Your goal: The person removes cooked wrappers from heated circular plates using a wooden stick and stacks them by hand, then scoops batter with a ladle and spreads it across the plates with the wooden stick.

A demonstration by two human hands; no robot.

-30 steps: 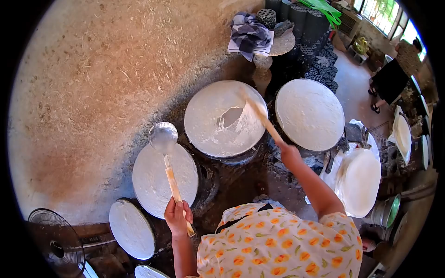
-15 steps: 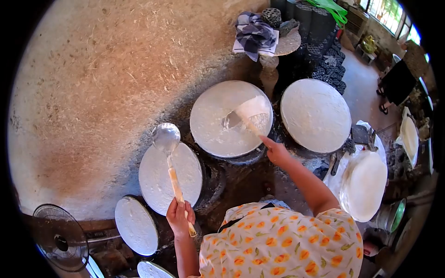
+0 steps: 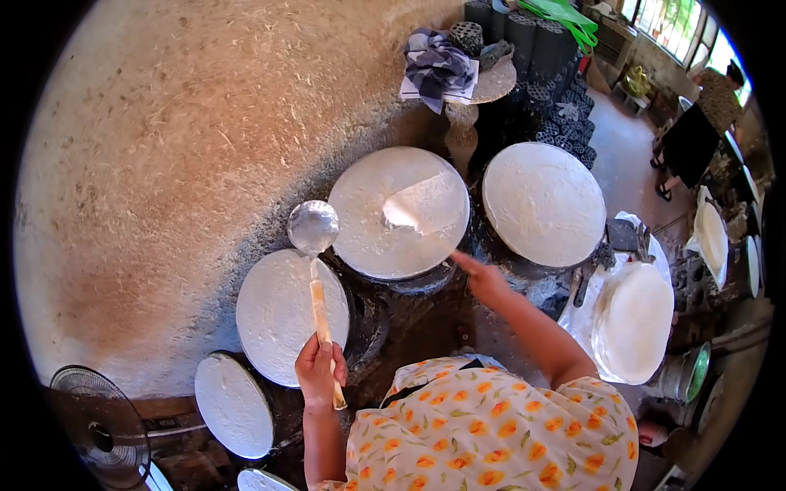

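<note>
My left hand (image 3: 320, 370) is closed around the pale wooden handle of a metal ladle (image 3: 313, 227). The ladle's round bowl hangs near the left edge of the middle round pan (image 3: 360, 188), above the lower-left pan (image 3: 282, 327). At the middle pan's lower right edge is my right hand (image 3: 485, 280), closed on a flat spreader (image 3: 427, 203). The spreader's pale, wide blade lies over the white layer at the pan's centre; its handle is hard to make out.
A white-covered pan (image 3: 544, 204) stands to the right, beside a stack of round white sheets (image 3: 634, 323). Another pan (image 3: 235, 405) and a fan (image 3: 100, 434) are lower left. Crumpled cloth (image 3: 440, 65) lies on a stand. A person (image 3: 696, 135) stands upper right.
The spreader has swept over the middle pan from its upper right towards the centre, turning with my right hand. The ladle in my left hand has moved slightly up and right.
</note>
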